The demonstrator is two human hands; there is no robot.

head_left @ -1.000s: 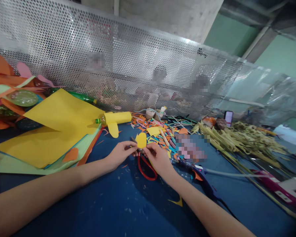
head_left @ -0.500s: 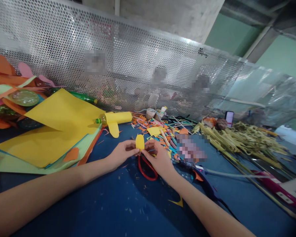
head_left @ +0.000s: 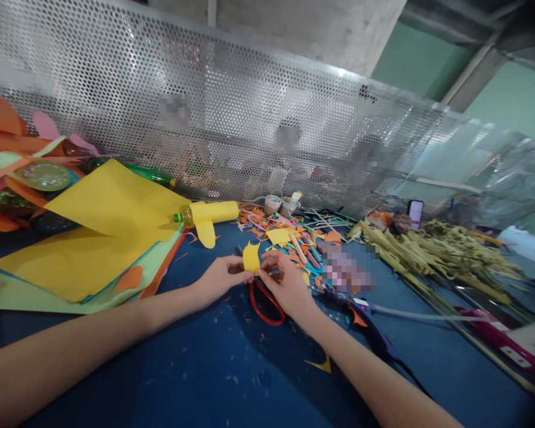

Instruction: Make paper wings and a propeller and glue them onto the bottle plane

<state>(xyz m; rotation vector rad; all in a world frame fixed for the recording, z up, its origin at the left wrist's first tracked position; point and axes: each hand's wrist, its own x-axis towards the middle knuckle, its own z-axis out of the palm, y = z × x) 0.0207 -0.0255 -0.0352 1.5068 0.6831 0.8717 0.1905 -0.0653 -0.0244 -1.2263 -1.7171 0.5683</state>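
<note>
My left hand (head_left: 222,276) and my right hand (head_left: 284,285) meet over the blue table (head_left: 196,368), both pinching the lower edge of a small yellow paper cut-out (head_left: 251,257) that stands upright between them. Red-handled scissors (head_left: 264,304) lie on the table just under my right hand. A bottle wrapped in yellow paper (head_left: 207,213) with a yellow fin lies beyond my hands.
A stack of yellow and green paper sheets (head_left: 89,249) lies at the left. Coloured paper scraps (head_left: 294,235) sit behind my hands. A glue gun (head_left: 368,324) with cable lies at the right, dried plant stalks (head_left: 437,255) beyond it. A perforated metal screen (head_left: 249,119) closes the back.
The yellow cut-out has turned and shifted slightly left between my fingers; its outline now shows a notched top. My hands stay in nearly the same place.
</note>
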